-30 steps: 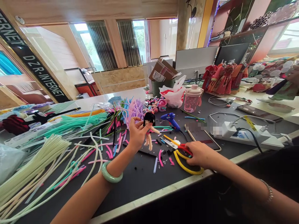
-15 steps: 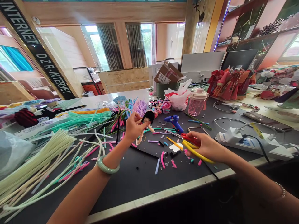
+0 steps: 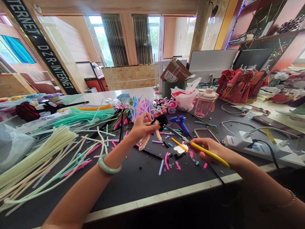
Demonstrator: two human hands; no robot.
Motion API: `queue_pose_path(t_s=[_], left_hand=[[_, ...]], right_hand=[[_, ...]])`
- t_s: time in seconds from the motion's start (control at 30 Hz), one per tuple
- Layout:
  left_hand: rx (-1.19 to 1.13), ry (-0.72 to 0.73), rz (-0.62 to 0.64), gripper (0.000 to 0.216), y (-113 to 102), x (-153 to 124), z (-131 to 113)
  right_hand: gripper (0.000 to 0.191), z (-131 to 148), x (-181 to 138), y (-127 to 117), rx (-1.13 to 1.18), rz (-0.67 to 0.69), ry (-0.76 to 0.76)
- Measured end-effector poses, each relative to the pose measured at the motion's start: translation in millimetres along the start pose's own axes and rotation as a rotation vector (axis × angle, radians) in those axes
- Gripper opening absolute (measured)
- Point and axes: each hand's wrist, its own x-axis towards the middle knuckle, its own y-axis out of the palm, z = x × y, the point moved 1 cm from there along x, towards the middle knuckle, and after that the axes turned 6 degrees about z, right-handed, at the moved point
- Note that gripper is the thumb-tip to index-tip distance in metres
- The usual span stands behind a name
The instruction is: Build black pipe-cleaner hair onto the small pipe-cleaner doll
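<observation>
Fingers of left hand point(image 3: 143, 128) curled, pinching pipe-cleaner doll point(image 3: 160, 122), held mid-frame above dark table point(image 3: 133, 190). Right hand point(image 3: 208, 149) has fingers closed round yellow-handled scissors point(image 3: 209, 154), tips aimed toward doll. Risk: blades this near, slip could nick doll's legs or left fingers. Doll's body hidden behind fingers; blades thin, hard to make out; finger placement in handle unclear.

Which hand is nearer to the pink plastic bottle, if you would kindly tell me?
The right. The right hand is in front of the pink plastic bottle; the left hand is farther away to its left, past the blue glue gun.
</observation>
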Motion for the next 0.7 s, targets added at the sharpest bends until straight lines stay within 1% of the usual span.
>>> queue_pose_path(t_s=[0.1,0.27,0.43,0.57,0.7], left_hand=[[0.01,-0.028,0.02,0.053,0,0,1],[0.065,-0.025,0.036,0.05,-3,1,5],[0.054,-0.004,0.008,0.047,-1,1,6],[0.014,-0.02,-0.006,0.048,3,0,3],[0.026,-0.003,-0.014,0.047,3,0,3]], right_hand=[[0.07,0,-1,-1,0.015,0.047,-0.012],[0.07,1,-1,0,0.081,0.144,-0.012],[0.072,8,0,1,0.035,0.143,0.021],[0.07,9,0,0,0.016,0.153,0.003],[0.071,10,0,0,0.032,0.149,-0.004]])
